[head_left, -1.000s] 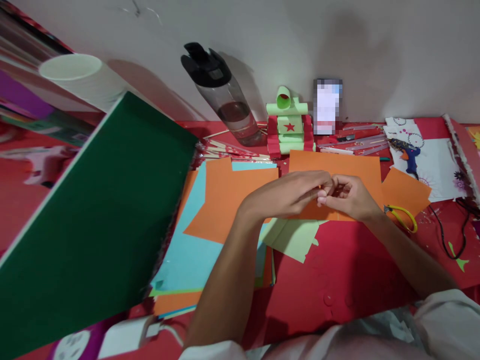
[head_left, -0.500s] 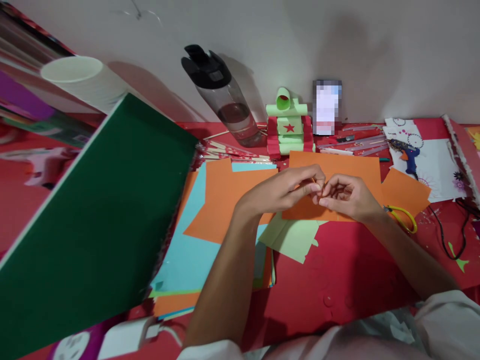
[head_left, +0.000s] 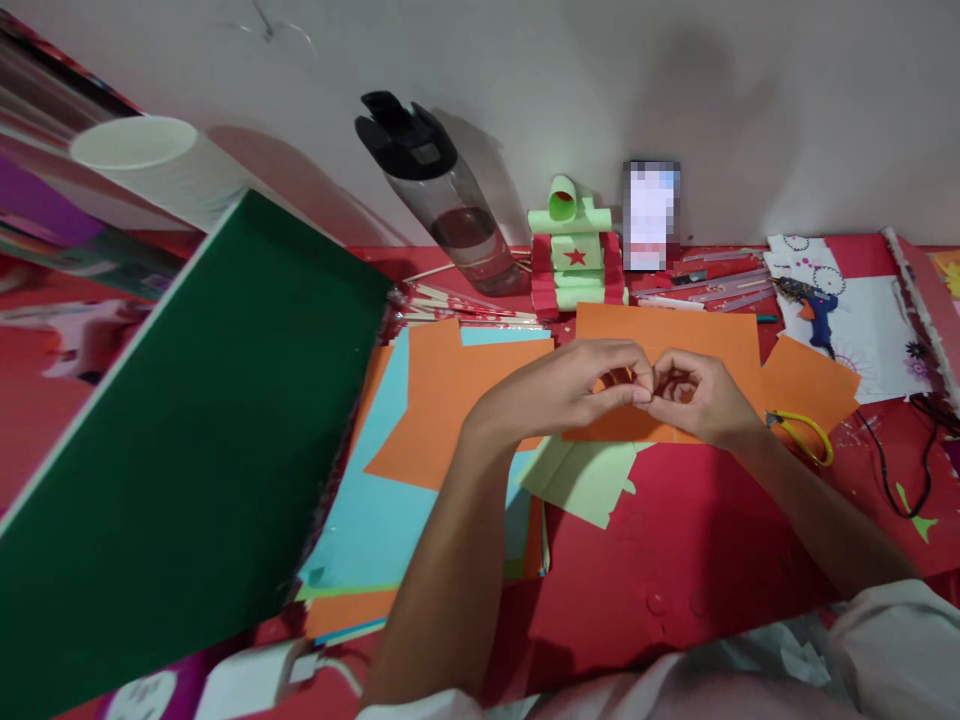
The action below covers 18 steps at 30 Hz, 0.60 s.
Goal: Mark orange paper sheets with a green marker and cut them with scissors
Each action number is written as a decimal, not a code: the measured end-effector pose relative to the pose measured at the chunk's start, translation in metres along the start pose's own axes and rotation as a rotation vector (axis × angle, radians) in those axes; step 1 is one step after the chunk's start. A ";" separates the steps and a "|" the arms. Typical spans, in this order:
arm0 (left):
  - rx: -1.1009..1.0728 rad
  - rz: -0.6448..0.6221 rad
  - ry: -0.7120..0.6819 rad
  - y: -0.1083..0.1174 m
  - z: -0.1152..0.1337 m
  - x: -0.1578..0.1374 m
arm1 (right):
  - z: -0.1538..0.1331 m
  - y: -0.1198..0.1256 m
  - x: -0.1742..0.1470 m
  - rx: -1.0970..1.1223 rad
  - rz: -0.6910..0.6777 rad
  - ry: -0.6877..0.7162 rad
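My left hand point(head_left: 600, 382) and my right hand point(head_left: 694, 398) meet fingertip to fingertip above an orange sheet of paper point(head_left: 720, 335). Both are closed in a pinch. Whatever lies between the fingertips is too small and hidden to name. Beneath my wrists a pale green piece of paper point(head_left: 581, 485) sticks out from under the orange sheet. Close to my right wrist are yellow-handled scissors point(head_left: 814, 440), partly covered by the wrist. A smaller orange piece of paper point(head_left: 821, 380) lies just beyond them.
A tilted green board point(head_left: 202, 420) fills the left side. Behind stand a water bottle point(head_left: 457, 215), a green-and-red paper model point(head_left: 576, 255) and a phone point(head_left: 651, 215). A blue glue gun point(head_left: 821, 320) rests at right. Coloured paper sheets point(head_left: 375, 520) are stacked left of centre.
My left fingers have shifted slightly, with the thumb and fingertips now drawn closer against my right fingertips. The things on the table have stayed in place.
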<state>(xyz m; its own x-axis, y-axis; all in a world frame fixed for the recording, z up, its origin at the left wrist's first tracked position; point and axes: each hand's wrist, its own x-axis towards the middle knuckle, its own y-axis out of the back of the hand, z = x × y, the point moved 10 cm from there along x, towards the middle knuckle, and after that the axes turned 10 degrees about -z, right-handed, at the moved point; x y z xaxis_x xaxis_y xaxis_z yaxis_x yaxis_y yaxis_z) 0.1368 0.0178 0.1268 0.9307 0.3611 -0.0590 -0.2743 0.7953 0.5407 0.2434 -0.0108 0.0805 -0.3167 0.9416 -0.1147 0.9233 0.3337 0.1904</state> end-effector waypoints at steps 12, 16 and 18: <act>0.177 -0.109 0.030 -0.017 -0.004 0.002 | 0.010 -0.002 0.004 0.056 0.002 -0.035; 0.163 -0.160 0.033 -0.023 -0.006 0.003 | 0.014 -0.004 0.005 0.096 -0.021 -0.047; 0.139 -0.176 0.032 -0.025 -0.006 0.004 | 0.016 -0.002 0.005 0.080 -0.023 -0.056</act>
<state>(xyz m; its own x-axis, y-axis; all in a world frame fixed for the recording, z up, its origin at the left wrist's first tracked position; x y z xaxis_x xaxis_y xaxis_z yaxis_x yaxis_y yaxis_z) 0.1456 0.0028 0.1081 0.9524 0.2400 -0.1880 -0.0705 0.7734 0.6300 0.2432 -0.0071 0.0638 -0.3276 0.9289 -0.1728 0.9309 0.3486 0.1091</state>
